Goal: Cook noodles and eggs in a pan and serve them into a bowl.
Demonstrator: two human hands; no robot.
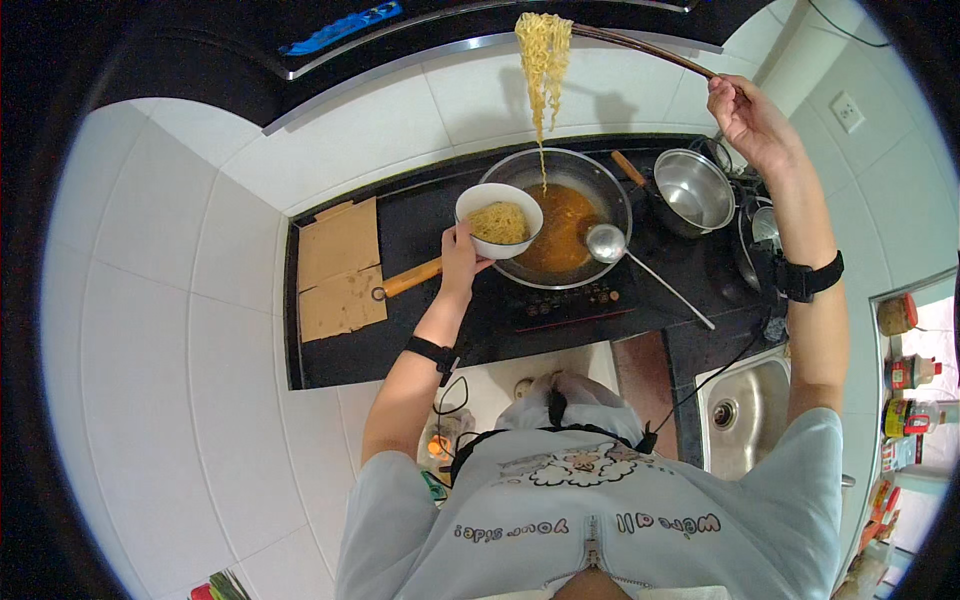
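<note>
My left hand (460, 259) grips a white bowl (486, 196) with noodles (498, 223) in it, over the left part of a wok (517, 161). Reddish-brown broth (559, 244) fills the wok's bottom, and its wooden handle (412, 278) points left beneath my wrist. In my right hand (742, 112) is a pair of wooden chopsticks (645, 49), raised high to the right. A clump of wavy noodles (543, 52) hangs from their tips, one strand trailing down towards the broth. A metal ladle (606, 243) rests in the wok, its long handle extending over the right rim.
An induction cooktop panel (574, 298) lies under the wok. Flattened cardboard (341, 255) covers the counter's left end. A steel saucepan (694, 187) stands right of the wok, and a sink (742, 420) is at lower right. The black range hood (465, 43) overhangs the back.
</note>
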